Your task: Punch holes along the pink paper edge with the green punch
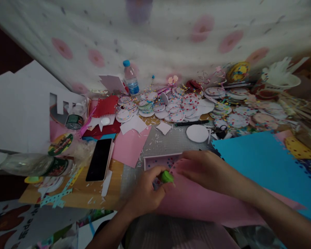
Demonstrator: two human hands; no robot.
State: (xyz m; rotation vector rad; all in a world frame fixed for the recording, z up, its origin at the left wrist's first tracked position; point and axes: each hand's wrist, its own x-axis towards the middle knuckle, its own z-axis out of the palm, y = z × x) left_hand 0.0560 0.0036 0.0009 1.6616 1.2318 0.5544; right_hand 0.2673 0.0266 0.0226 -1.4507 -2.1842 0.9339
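Note:
My left hand (148, 191) is closed around a small green craft punch (167, 176), thumb on the near side and fingers on the far side. The punch sits at the left edge of a large pink paper sheet (197, 204). My right hand (207, 169) lies over the upper part of that sheet and grips its edge; its fingertips are partly hidden. Just beyond both hands is a shallow pale box (155, 158) with tiny coloured confetti pieces inside. My hands and the sheet cover much of the box.
Blue card (259, 162) lies to the right. A phone (100, 159) and a lying bottle (28, 164) are on the left. Behind are piles of decorated paper discs (175, 109), an upright water bottle (131, 77), a black pen (192, 123) and a white disc (197, 133).

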